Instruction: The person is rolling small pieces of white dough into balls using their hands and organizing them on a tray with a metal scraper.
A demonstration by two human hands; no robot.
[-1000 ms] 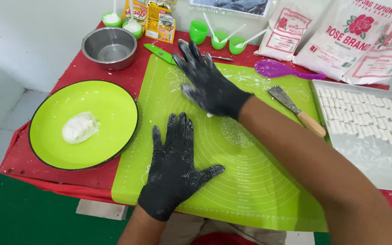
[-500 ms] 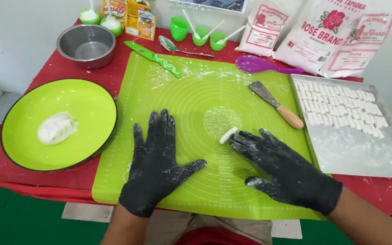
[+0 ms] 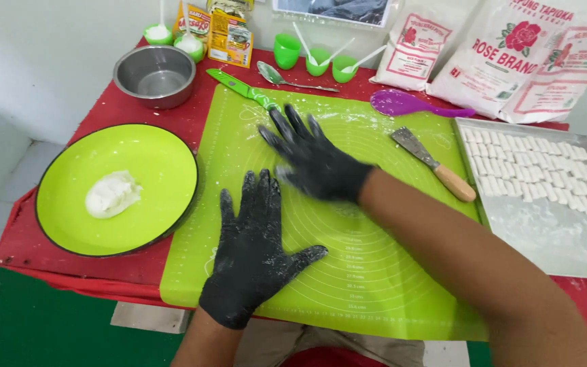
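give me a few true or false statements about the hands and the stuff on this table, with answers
1. Both hands wear black gloves. True: the left hand and right hand are both gloved.
2. The left hand lies flat on the green mat. True.
3. The green plate is stacked with cut pieces. False: it holds one white dough lump; the cut pieces lie in rows on the metal tray.
4. The right hand grips the scraper. False: the scraper lies on the mat, apart from the hand.
5. The metal bowl stands on the mat. False: it stands on the red tablecloth.

right hand: motion-blurred | flour bags: cut off at top edge
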